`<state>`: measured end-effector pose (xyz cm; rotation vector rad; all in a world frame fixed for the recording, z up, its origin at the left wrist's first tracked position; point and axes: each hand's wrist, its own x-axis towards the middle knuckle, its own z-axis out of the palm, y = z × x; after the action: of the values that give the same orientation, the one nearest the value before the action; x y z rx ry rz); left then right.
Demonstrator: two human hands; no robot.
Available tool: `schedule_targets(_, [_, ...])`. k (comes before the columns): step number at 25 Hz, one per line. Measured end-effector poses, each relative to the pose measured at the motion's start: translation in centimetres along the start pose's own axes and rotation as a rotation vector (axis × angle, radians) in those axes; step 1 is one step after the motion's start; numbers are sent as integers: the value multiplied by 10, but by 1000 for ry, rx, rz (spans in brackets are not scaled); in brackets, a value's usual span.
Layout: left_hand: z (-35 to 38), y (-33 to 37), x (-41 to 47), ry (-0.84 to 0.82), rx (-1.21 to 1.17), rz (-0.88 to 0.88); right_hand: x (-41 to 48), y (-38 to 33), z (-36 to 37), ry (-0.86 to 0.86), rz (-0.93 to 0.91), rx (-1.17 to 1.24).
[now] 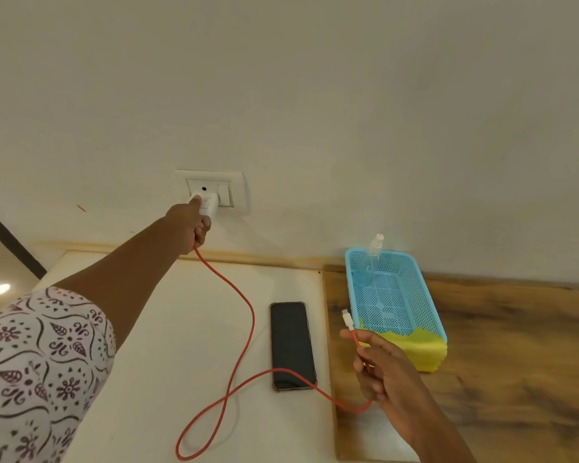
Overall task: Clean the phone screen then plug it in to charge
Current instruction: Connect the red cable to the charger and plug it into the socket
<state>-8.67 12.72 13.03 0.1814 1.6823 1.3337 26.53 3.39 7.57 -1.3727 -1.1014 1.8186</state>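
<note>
A black phone (292,342) lies face up on the white counter (168,362), screen dark. My left hand (189,225) grips the white charger adapter (209,204), pressed against the wall socket plate (211,190). A red cable (234,295) runs from the adapter down over the counter, loops, and crosses the phone's lower end. My right hand (378,369) holds the cable near its white plug end (348,321), raised just right of the phone. The plug is apart from the phone.
A blue mesh basket (411,289) stands on the wooden surface (515,345) at the right, holding a clear spray bottle (370,262). A yellow cloth (418,349) hangs over its near end. The plain wall rises behind.
</note>
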Motion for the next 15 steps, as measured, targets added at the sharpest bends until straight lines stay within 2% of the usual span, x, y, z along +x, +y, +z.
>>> schedule_targets(3, [-6, -4, 2, -28, 43, 66, -3, 1, 4, -3, 4, -3])
schedule_targets(7, [-4, -9, -1, 35, 67, 138, -9, 4, 13, -7, 21, 16])
schedule_targets(8, [-3, -14, -3, 114, 85, 166, -13, 6, 16, -31, 36, 28])
schedule_targets(9, [-3, -22, -5, 265, 168, 235, -18, 8, 21, -70, 63, 30])
schedule_targets(10, [-6, -37, -10, 493, 325, 379, -24, 11, 26, -131, 98, 22])
schedule_targets(11, [-9, -57, -21, 650, 460, 623, -32, 14, 33, -219, 141, 4])
schedule_targets(12, [-11, -81, -33, 643, 545, 926, -41, 15, 40, -336, 183, -34])
schedule_targets(13, [-13, -109, -45, 487, 625, 1147, -48, 15, 47, -453, 213, -93])
schedule_targets(15, [-17, -163, -70, 100, 854, 1288, -53, 17, 53, -571, 238, -202])
